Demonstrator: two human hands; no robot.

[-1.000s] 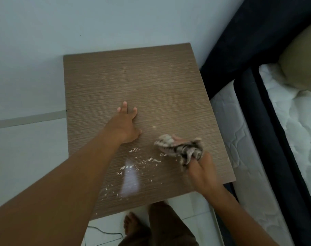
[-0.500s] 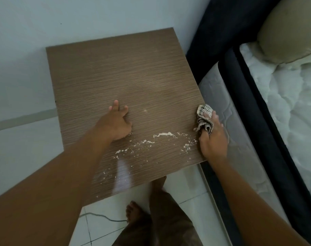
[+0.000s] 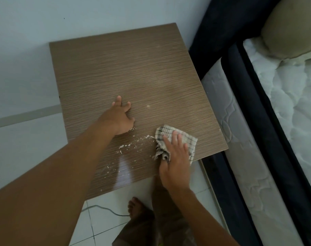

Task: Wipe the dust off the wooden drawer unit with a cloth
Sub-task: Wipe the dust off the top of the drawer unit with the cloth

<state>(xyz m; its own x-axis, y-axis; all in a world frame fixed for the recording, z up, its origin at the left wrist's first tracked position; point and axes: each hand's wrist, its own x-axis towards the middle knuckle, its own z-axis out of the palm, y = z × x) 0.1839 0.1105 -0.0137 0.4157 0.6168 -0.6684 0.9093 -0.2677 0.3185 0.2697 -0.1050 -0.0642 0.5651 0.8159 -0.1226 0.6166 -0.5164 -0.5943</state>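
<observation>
The brown wooden top of the drawer unit [image 3: 126, 68] fills the middle of the head view. White dust crumbs [image 3: 131, 144] lie scattered across its near half. My left hand [image 3: 119, 118] rests flat on the top, fingers spread, holding nothing. My right hand [image 3: 176, 157] presses a checked cloth [image 3: 186, 139] flat against the wood near the front right corner, fingers on top of it. The cloth's left edge touches the trail of crumbs.
A bed with a dark frame [image 3: 240, 96] and white mattress [image 3: 284, 96] stands close along the unit's right side. A pale wall [image 3: 80, 15] is behind. Below are white floor tiles [image 3: 105, 224], a grey cable [image 3: 101, 209] and my bare foot [image 3: 136, 208].
My right hand has brought the cloth back from the unit's right edge onto the top and spread it flat there. The left hand has stayed in place.
</observation>
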